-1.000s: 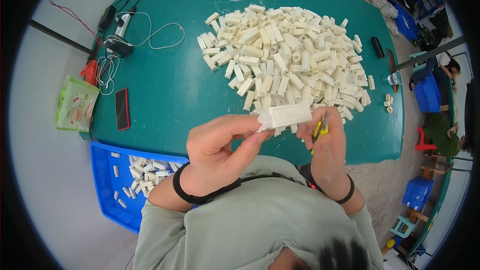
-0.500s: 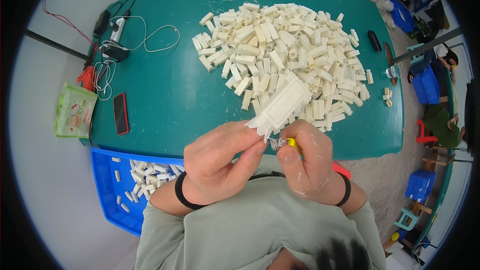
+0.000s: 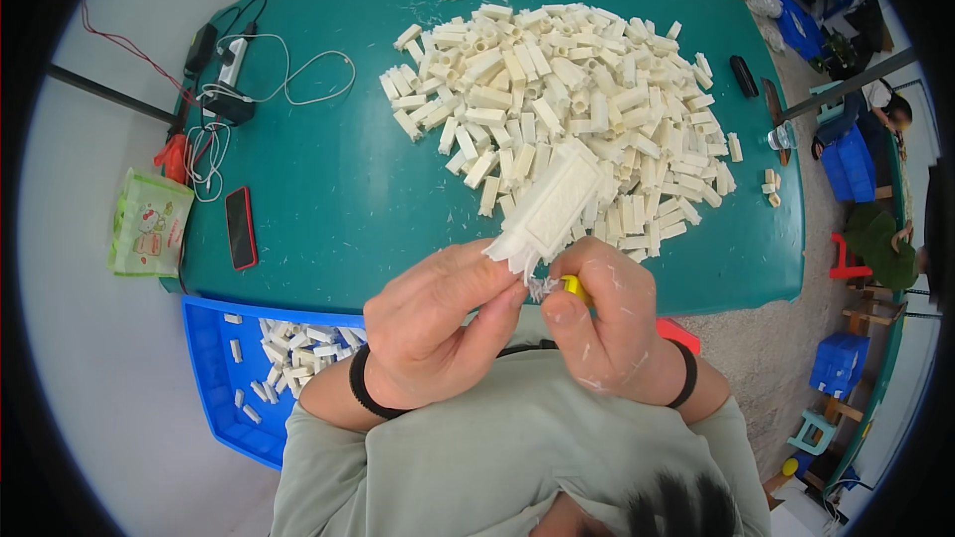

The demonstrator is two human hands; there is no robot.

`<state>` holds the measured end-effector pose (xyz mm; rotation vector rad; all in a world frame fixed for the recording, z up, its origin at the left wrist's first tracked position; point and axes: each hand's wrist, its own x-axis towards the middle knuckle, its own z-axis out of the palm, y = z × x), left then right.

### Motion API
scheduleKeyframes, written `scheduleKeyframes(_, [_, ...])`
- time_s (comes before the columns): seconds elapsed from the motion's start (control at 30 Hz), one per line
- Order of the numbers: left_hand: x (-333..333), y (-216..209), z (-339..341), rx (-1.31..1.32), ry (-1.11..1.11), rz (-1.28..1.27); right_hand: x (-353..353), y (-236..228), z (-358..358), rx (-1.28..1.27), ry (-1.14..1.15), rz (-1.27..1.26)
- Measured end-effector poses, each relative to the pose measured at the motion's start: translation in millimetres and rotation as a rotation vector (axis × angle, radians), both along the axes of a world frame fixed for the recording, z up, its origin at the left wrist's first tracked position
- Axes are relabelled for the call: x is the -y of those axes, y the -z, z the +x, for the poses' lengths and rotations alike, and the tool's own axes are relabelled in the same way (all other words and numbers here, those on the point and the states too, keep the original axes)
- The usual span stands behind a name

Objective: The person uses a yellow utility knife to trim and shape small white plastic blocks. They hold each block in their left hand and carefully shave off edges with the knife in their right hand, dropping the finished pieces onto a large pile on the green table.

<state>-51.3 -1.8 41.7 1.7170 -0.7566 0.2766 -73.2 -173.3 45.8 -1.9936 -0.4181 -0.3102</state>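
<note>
A cream rectangular plastic piece (image 3: 557, 201) with a relief panel on its face tilts up and to the right, held at its ragged lower end by my left hand (image 3: 433, 313). My right hand (image 3: 612, 313) is closed round a small yellow-handled tool (image 3: 576, 288), mostly hidden in the fingers. Whitish shavings (image 3: 542, 287) cluster between the tool and the ragged end, and bits cling to my right fingers. Whether the tool's tip touches the piece is hidden. Beyond my hands, a large heap of similar cream pieces (image 3: 487, 97) lies on the green table (image 3: 328, 159).
At lower left a blue bin (image 3: 224, 393) holds several cream pieces. On the table's left are a red-edged phone (image 3: 241, 229), a power strip (image 3: 231, 62) and white cables; a green bag (image 3: 149, 224) stands beside it. A black case (image 3: 743, 77) lies at right. Other people sit far right.
The held piece has shifted slightly left, and my right hand with the yellow-handled tool has moved a little left too. Both grips look the same.
</note>
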Motion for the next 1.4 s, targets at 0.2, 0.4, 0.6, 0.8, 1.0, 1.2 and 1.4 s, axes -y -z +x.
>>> scheduleKeyframes(0.2, [9, 5, -3, 0.033, -0.154, -0.095, -2, 5, 2, 0.089, 0.034, -0.037])
scheduleKeyframes(0.4, [8, 7, -4, 0.067, -0.182, -0.057, 0, 8, 3, 0.086, 0.096, -0.058])
scheduleKeyframes(0.6, [6, 2, -7, -0.148, -0.111, -0.231, 6, 5, 0, 0.011, -0.003, 0.023])
scheduleKeyframes(0.8, [-14, 21, -3, -0.513, 0.162, -0.385, 6, 1, -2, -0.316, 0.090, 0.471])
scheduleKeyframes(1.0, [-11, 3, 10, -0.247, -0.008, 0.073, 7, 5, 4, -0.134, 0.029, 0.112])
scheduleKeyframes(1.2, [-8, -3, 13, -0.421, 0.215, 0.124, 6, 2, 6, -0.099, -0.072, 0.101])
scheduleKeyframes(1.4, [-6, 10, 12, -0.293, 0.101, -0.199, 11, 0, -2, -0.193, -0.059, 0.031])
